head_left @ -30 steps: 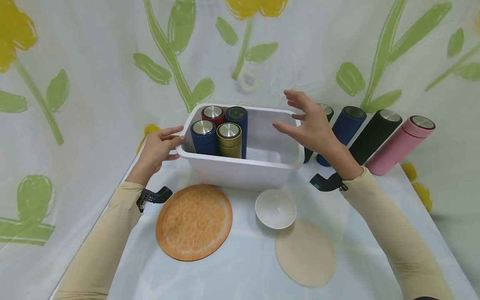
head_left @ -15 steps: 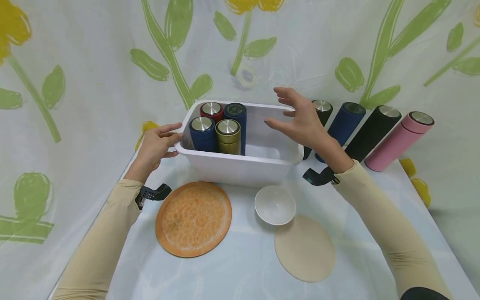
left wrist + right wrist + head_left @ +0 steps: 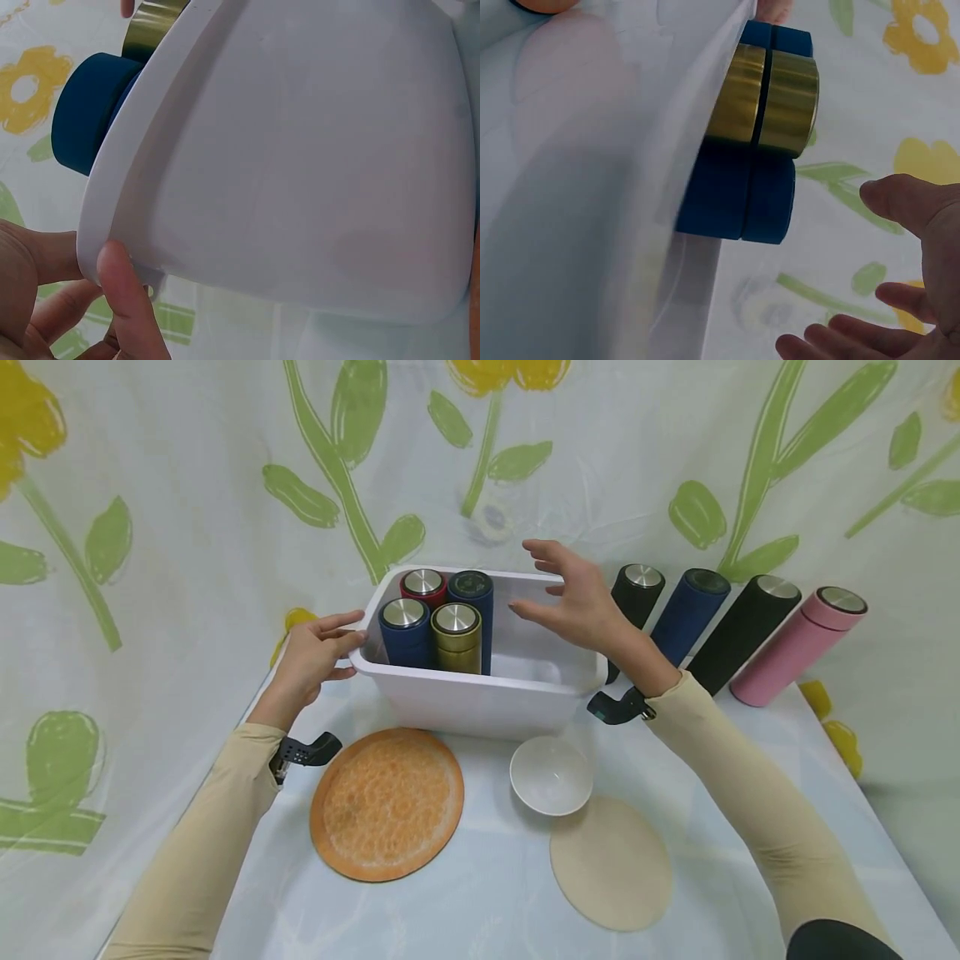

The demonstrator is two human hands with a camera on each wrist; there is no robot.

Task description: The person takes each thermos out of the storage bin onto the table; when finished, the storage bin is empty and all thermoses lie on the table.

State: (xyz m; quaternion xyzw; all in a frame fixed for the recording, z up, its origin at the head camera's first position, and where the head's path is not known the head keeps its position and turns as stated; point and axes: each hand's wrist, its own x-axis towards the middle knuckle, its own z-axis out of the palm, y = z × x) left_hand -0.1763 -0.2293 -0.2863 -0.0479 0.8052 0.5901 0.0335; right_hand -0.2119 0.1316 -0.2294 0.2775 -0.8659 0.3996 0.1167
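A white plastic bin (image 3: 480,703) stands at the back of the table. Grouped in its left half are vacuum flasks: a red one (image 3: 423,587), a tall dark blue one (image 3: 483,610), a shorter blue one (image 3: 406,639) and a gold one (image 3: 457,639). My left hand (image 3: 309,664) pinches the bin's left rim, with thumb and fingers on either side of it in the left wrist view. My right hand (image 3: 577,597) hovers over the bin's right part, fingers spread and bent slightly, holding nothing. In the right wrist view it is apart from the flasks.
Right of the bin stand a black flask (image 3: 637,593), a blue flask (image 3: 688,610), another black flask (image 3: 746,631) and a pink flask (image 3: 798,647). In front lie a bread-patterned round mat (image 3: 387,806), a white bowl (image 3: 551,777) and a beige disc (image 3: 612,868). A flowered cloth hangs behind.
My right hand has drifted left over the bin, uncovering more of the nearest black flask. The left hand keeps its place at the rim, and the flasks have not moved.
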